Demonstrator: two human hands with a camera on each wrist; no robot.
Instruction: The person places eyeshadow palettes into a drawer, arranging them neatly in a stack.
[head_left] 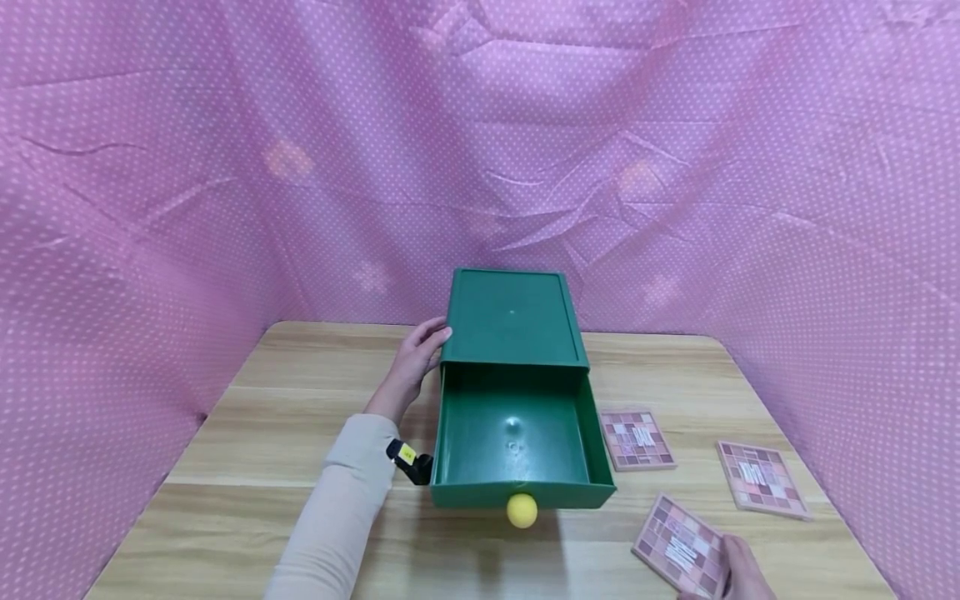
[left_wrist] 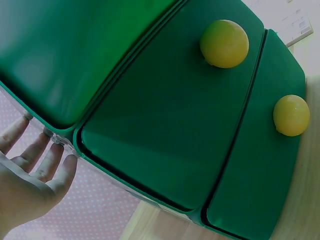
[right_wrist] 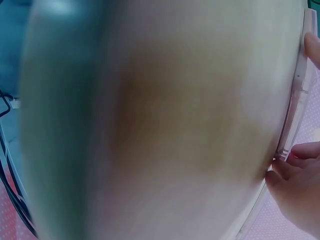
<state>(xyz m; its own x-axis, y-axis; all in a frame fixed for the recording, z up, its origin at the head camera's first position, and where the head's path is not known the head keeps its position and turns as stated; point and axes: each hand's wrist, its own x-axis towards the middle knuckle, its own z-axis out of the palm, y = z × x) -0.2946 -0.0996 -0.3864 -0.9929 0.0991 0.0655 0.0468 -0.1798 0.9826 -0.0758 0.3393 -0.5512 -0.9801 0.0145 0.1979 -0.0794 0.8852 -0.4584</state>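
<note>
A green drawer cabinet [head_left: 513,317] stands on the table with its top drawer [head_left: 480,433] pulled out, its bare floor showing and a yellow round knob [head_left: 522,510] on the front. My left hand [head_left: 411,358] rests on the cabinet's left side; the left wrist view shows its fingertips [left_wrist: 70,162] spread along that side wall. At the lower right, my right hand [head_left: 742,571] pinches the edge of a pink eyeshadow palette [head_left: 678,546]. The right wrist view shows that palette edge-on [right_wrist: 296,95] between thumb and fingers.
One more eyeshadow palette [head_left: 637,439] lies right beside the drawer, and another [head_left: 763,477] near the table's right edge. Two lower drawers with yellow knobs [left_wrist: 224,44] are closed. Pink dotted cloth [head_left: 480,167] hangs around the wooden table [head_left: 247,467].
</note>
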